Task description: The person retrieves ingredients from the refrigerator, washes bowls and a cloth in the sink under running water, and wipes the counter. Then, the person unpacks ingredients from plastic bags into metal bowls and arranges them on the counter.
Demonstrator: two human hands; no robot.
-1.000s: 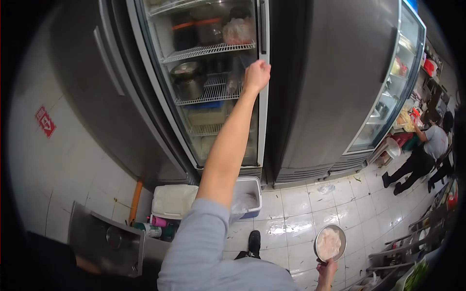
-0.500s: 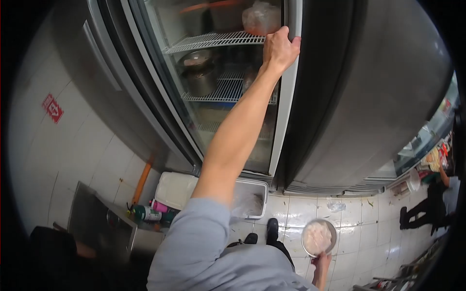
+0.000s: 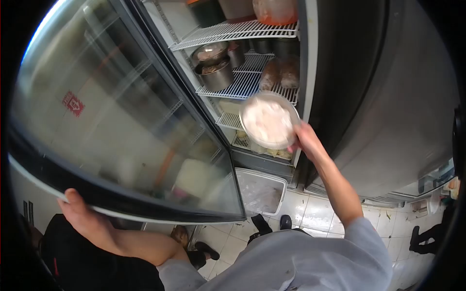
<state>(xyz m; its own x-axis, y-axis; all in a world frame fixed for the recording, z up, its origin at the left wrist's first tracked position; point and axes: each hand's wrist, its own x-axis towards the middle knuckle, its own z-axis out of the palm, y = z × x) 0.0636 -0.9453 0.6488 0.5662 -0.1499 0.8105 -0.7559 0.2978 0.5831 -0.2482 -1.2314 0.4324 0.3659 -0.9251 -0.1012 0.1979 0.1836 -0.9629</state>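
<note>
My left hand grips the outer edge of the glass fridge door, which stands swung wide to the left. Its thumb shows over the edge; the other fingers are mostly hidden. In my right hand is the rim of a round metal bowl, held in front of the lower shelves. Pale, whitish pieces fill the bowl, blurred, and I cannot make out what they are. Behind it is the fridge's middle wire shelf, with metal pots on the left and wrapped bundles on the right.
The top shelf carries tubs and a bag with orange contents. A white bin stands on the floor below the fridge. Someone in black is close at my left; another person's legs show at far right.
The fridge door has gone from shut to wide open, with my left hand moving left along with it. My right hand has raised the bowl from low at the right to the shelves.
</note>
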